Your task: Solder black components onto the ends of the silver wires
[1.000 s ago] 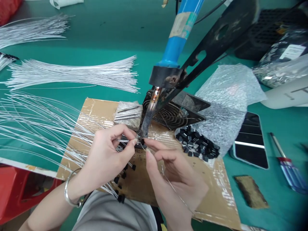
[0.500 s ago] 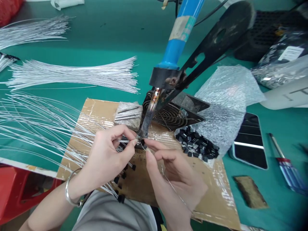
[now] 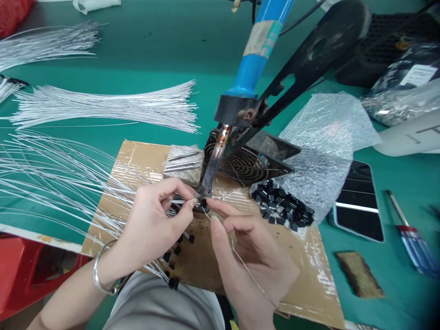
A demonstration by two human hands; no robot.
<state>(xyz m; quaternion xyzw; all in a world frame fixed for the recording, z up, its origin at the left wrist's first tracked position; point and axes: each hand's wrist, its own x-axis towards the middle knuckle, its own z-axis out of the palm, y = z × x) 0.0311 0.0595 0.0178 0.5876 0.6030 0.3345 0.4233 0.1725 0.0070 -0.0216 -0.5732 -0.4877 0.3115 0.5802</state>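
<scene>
My left hand (image 3: 160, 213) is closed in a pinch just left of the soldering iron tip (image 3: 206, 185). A thin silvery-white wire (image 3: 177, 201) runs out between its fingers; the very end is hidden by the fingertips. My right hand (image 3: 252, 256) pinches a strand of solder wire (image 3: 252, 275), which passes through the palm and reaches up to the iron tip. A small black piece (image 3: 203, 203) sits at the joint between both hands. The blue-handled soldering iron (image 3: 252, 59) is held tip down by a black metal stand (image 3: 309, 59).
A cardboard sheet (image 3: 309, 275) lies under the work, with a fan (image 3: 240, 165) behind. Black connectors (image 3: 282, 206) spill from a bubble-wrap bag (image 3: 319, 137). White wires (image 3: 103, 107) lie left. A phone (image 3: 357, 201), screwdriver (image 3: 412, 243) and sponge (image 3: 359, 275) are right.
My right hand has shifted very slightly right and down, with a bit more solder showing before its fingertips. The left hand stays in place at the iron tip.
</scene>
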